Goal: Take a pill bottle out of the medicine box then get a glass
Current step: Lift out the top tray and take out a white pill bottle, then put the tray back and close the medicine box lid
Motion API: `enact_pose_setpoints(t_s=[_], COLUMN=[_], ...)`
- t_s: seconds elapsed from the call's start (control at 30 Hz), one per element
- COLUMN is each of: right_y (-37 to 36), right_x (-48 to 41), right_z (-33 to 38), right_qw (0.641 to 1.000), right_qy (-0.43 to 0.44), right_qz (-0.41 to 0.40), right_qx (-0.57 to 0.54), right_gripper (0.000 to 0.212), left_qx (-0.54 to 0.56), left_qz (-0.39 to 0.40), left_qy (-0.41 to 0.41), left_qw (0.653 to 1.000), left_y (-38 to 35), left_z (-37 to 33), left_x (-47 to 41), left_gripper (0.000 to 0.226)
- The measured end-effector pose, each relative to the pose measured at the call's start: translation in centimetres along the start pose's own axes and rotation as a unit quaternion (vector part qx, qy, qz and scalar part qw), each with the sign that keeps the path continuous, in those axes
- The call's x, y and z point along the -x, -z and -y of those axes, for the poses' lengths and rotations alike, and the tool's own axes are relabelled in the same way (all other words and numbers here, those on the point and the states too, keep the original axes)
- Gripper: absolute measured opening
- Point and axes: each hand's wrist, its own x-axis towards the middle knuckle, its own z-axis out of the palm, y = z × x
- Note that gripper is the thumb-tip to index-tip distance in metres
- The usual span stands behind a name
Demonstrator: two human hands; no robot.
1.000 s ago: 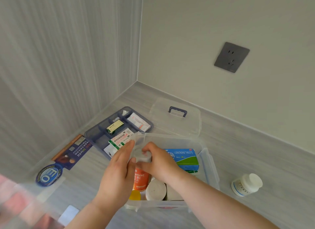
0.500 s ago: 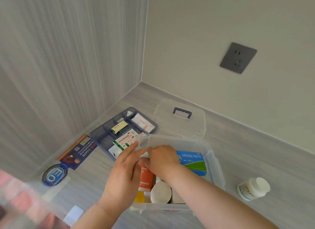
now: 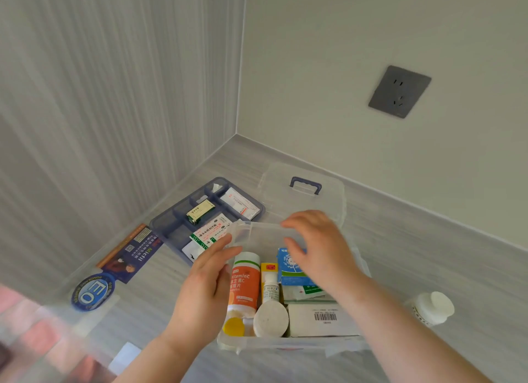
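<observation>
The clear medicine box stands open on the grey counter. Inside lie an orange vitamin C bottle, a small white dropper bottle, a white roll, a blue carton and a white barcoded carton. My left hand reaches over the box's left side, fingertips touching its far-left corner. My right hand hovers over the far rim with fingers spread, holding nothing. A white pill bottle rests on the counter right of the box. No glass is in view.
The box's clear lid with a blue handle lies behind the box. A blue divided tray with small cartons sits to the far left, with a dark leaflet and a round blue sticker nearer. Walls meet in a corner behind; a grey socket is on the right wall.
My hands, which were pressed together over the box's far-left corner, have come apart; the right one moved right and up, uncovering the orange bottle. The view shifted slightly.
</observation>
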Motion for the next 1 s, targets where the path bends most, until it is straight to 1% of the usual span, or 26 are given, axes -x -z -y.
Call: enact_pose_setpoints(t_s=[0.07,0.13,0.2,0.23,0.3,0.37,0.43,0.53,0.67,0.73,0.9,1.0], right_y=[1.5,2.6,3.0,2.9,2.1,1.2,0.7,0.5,0.3,0.3,0.4,0.3], right_x=[0.5,1.2,2.1,2.5,3.0,2.8,2.0,0.9,0.7,0.7,0.9,0.9], right_z=[-2.5,-4.9,-6.6,-7.1,-7.4,-7.4,-7.4,-7.2,-7.0,-7.0,-6.9,-7.0], right_qw=[0.997,0.986,0.970,0.961,0.936,0.908,0.896,0.899,0.912,0.915,0.920,0.918], right_qy=[-0.070,-0.165,-0.243,-0.265,-0.292,-0.316,-0.328,-0.318,-0.300,-0.295,-0.287,-0.288], right_qz=[-0.037,-0.028,0.005,0.018,0.028,-0.004,-0.052,-0.076,-0.077,-0.080,-0.081,-0.082], right_qx=[0.024,0.030,-0.025,-0.078,-0.197,-0.276,-0.294,-0.290,-0.269,-0.263,-0.256,-0.260], right_gripper=[0.032,0.042,0.045,0.043,0.034,0.028,0.024,0.020,0.020,0.020,0.018,0.018], left_qx=[0.015,0.089,0.171,0.176,0.120,0.027,-0.070,-0.183,-0.266,-0.290,-0.309,-0.317], left_qz=[0.002,-0.006,-0.039,-0.059,-0.071,-0.049,-0.030,0.012,0.046,0.041,-0.002,0.011], left_qy=[-0.004,0.013,0.058,0.073,0.094,0.119,0.141,0.178,0.157,0.150,0.152,0.144], left_qw=[1.000,0.996,0.983,0.980,0.986,0.991,0.987,0.967,0.950,0.944,0.939,0.937], left_y=[0.0,0.2,0.8,1.2,1.9,2.4,2.9,3.3,2.9,2.7,2.9,3.3], left_z=[0.0,0.1,0.4,1.0,2.5,4.3,6.0,8.0,9.5,9.7,8.8,8.7], left_x=[0.1,0.1,0.0,-0.2,-1.0,-2.4,-3.8,-5.6,-6.7,-7.1,-7.9,-8.2], left_gripper=[0.039,0.043,0.043,0.040,0.031,0.028,0.030,0.033,0.036,0.035,0.027,0.027])
